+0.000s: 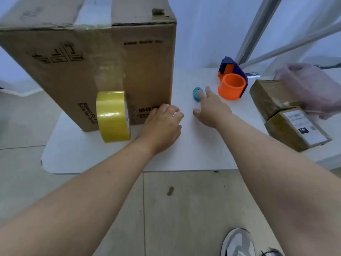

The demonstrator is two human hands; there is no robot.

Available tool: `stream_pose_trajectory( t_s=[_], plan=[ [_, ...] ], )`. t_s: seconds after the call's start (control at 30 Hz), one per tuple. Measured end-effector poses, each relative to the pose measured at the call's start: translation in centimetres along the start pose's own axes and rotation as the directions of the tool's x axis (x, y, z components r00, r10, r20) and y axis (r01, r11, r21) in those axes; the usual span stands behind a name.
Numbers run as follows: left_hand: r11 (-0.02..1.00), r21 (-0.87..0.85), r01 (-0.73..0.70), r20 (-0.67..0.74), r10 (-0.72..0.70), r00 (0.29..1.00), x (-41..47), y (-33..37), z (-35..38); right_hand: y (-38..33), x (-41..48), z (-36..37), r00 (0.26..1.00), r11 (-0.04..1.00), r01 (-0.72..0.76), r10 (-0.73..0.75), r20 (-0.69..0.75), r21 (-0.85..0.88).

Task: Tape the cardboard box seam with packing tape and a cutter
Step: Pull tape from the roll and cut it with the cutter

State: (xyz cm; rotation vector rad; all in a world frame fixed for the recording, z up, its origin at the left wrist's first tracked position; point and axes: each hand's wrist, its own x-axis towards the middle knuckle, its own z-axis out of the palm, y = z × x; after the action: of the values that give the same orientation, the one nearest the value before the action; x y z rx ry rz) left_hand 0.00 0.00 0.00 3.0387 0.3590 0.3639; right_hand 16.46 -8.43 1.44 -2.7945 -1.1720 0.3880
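**Hands at the box corner, tape roll hanging from the seam strip**

A white tabletop (184, 154) with a rounded near-left corner carries everything; below its front edge lies a pale tiled floor (166, 218) with grey grout lines, a small brown scrap (170, 190) on it, and the toe of a grey-and-white shoe (238, 242) at the bottom edge. Behind the tabletop is a pale wall, with slanting metal frame bars (258, 28) at upper right.

The cardboard box (88, 71) stands on the left of the tabletop. A strip of clear tape runs over its top seam and down the near face to the yellow tape roll (112, 116), which rests on edge against the box's lower front.

The left hand (162, 126) lies palm down at the box's lower right corner, fingers loosely curled and touching the cardboard, holding nothing. The right hand (212, 108) reaches forward, open with fingers spread, fingertips touching the small teal cutter (197, 93) on the tabletop; it has not closed around it.

Just beyond the cutter sits an orange and dark blue tape dispenser (232, 80). At the right edge are two taped brown parcels (287, 115), the nearer one bearing a white label, with a pinkish plastic bag (310, 85) behind them
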Motion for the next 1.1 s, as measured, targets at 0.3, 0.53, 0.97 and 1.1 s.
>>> stream_pose_trajectory(
  t_s=[0.3,0.53,0.97,1.1],
  plan=[
    [0.969,0.182,-0.167,-0.120,0.191,0.974,-0.2,-0.3,0.6,0.4,-1.7,2.0,0.990,0.996,0.085,-0.086,-0.115,-0.006],
    [0.931,0.274,-0.241,-0.057,0.266,0.962,-0.6,-0.1,-0.4,-0.2,-4.5,1.2,0.960,0.989,0.089,-0.054,-0.273,0.118],
    [0.942,0.285,-0.180,-0.083,0.212,0.974,-0.3,0.0,-0.4,0.4,-4.0,2.3,0.997,0.981,-0.048,0.060,-0.057,0.186],
    [0.932,0.306,-0.192,-0.072,0.224,0.972,0.3,0.8,0.0,0.3,-4.3,2.0,0.989,0.974,0.001,0.033,-0.146,0.226]
  ],
)
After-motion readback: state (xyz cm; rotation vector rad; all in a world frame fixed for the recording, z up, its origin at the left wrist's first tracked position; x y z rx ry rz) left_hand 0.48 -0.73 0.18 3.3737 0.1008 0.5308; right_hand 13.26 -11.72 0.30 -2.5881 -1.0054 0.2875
